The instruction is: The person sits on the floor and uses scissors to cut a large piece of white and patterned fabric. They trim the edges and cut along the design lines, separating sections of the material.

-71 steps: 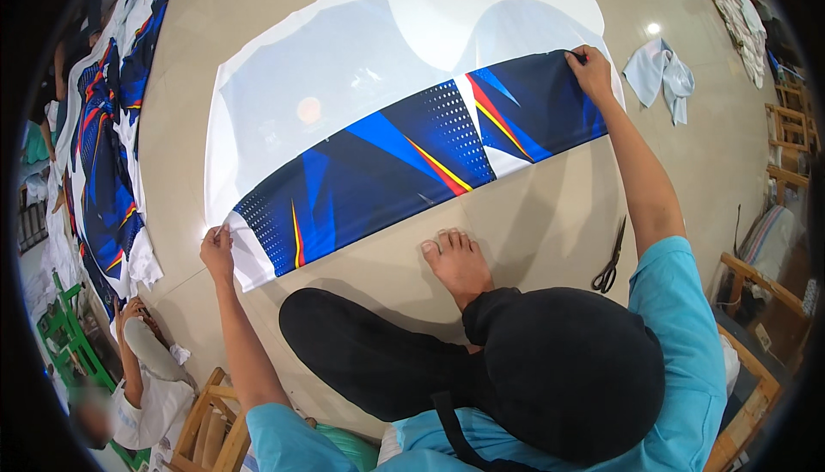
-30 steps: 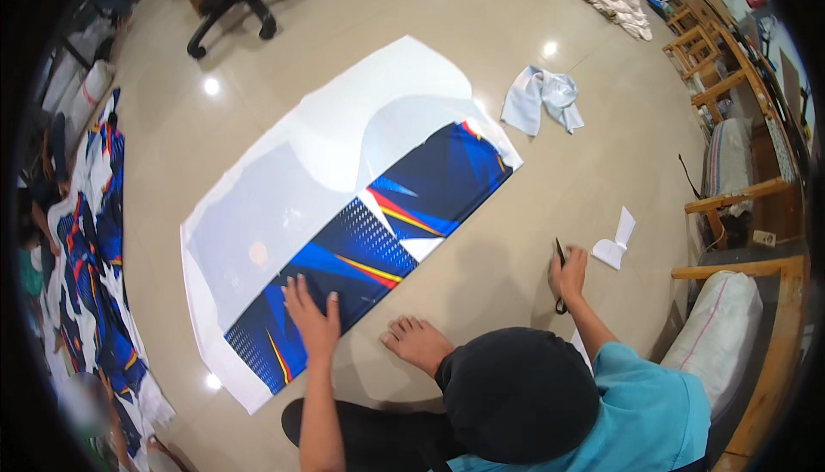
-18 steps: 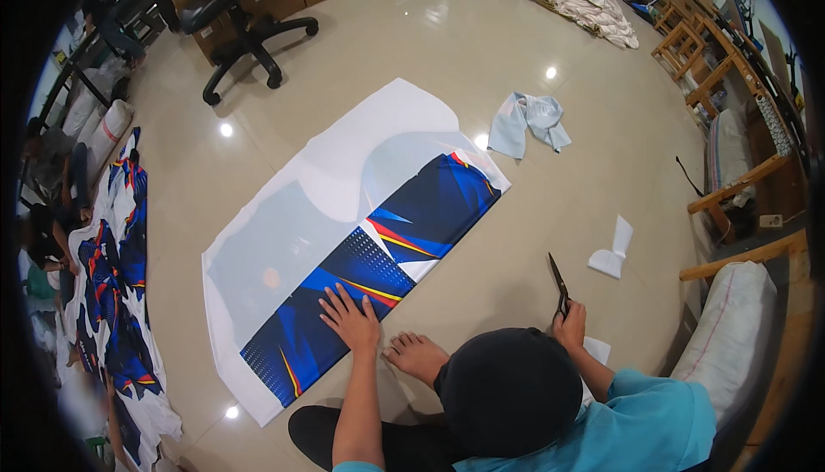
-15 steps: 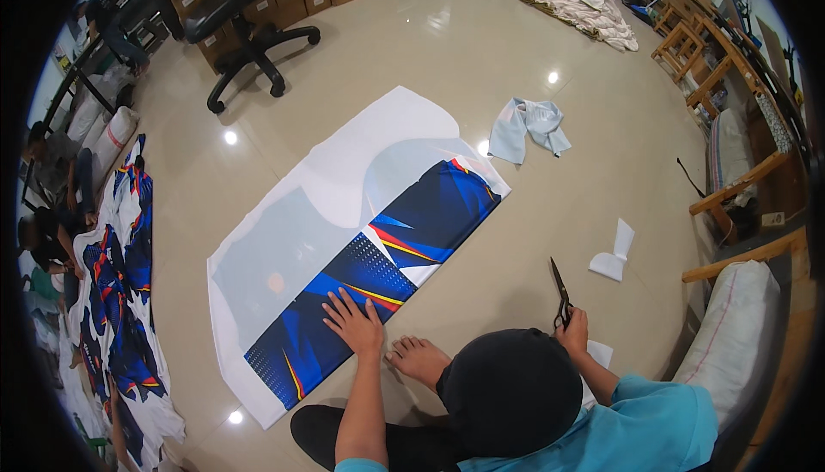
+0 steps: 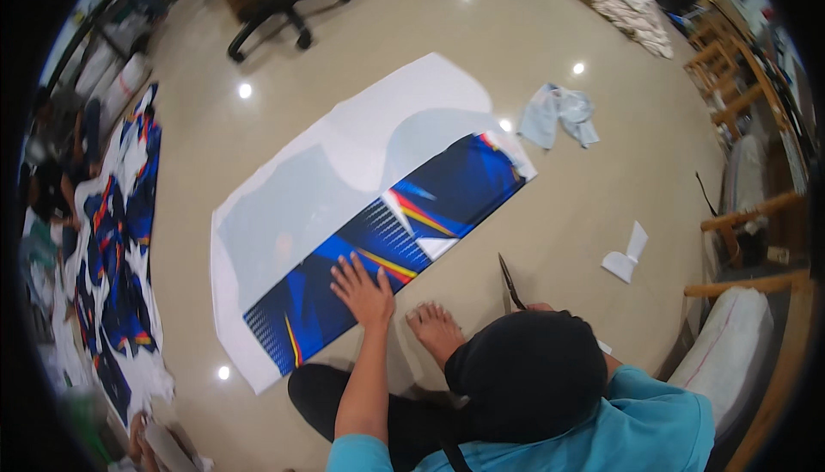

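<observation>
A printed fabric piece [image 5: 309, 317] in dark blue with red, yellow and white streaks lies folded over on the floor, its pale reverse side and white margin [image 5: 258, 188] spreading beyond. My left hand [image 5: 365, 294] rests flat on the blue band, fingers spread. Scissors with dark blades [image 5: 508, 279] point up and away from me, just off the near edge of the cloth. My right hand [image 5: 540, 307] holds them; most of that hand is hidden behind the black cap.
White scraps [image 5: 626, 257] and a crumpled pale blue cloth [image 5: 559, 115] lie to the right. A wheeled chair base [image 5: 292, 12] stands at the far left. More printed fabric [image 5: 107, 283] is heaped at the left, near other people. Wooden frames and a white sack [image 5: 726, 334] line the right.
My right hand has brought the scissors leftward, closer to the cloth, and has gone mostly behind the cap. My left hand stays flat on the fabric. The whole view has shifted.
</observation>
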A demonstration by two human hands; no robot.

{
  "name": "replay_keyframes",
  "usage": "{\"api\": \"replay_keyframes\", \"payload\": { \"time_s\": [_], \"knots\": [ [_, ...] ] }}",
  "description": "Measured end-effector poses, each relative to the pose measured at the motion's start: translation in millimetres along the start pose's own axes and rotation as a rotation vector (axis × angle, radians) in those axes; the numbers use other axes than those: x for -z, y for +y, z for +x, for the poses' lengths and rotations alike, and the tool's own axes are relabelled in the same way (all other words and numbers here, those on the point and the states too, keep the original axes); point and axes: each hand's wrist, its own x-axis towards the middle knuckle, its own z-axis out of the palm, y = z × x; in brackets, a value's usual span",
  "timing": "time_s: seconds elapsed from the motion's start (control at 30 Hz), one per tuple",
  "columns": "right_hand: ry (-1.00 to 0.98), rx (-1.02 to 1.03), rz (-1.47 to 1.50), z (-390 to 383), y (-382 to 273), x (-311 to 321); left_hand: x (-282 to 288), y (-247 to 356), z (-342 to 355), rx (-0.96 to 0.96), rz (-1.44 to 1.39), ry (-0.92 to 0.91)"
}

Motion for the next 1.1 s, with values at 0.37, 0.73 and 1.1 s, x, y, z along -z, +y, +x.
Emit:
{"api": "replay_keyframes", "payload": {
  "time_s": [0.37, 0.73, 1.1],
  "knots": [
    [-0.275, 0.132, -0.168, 21, -53, -104, 0, -15, -3, -0.007, -0.015, 0.069],
    [-0.421, 0.030, 0.119, 33, -70, -100, -4, -8, 1, -0.003, -0.035, 0.058],
    [-0.182, 0.190, -0.234, 36, -80, -110, -4, -9, 0, 0.006, -0.009, 0.050]
  ]
}}
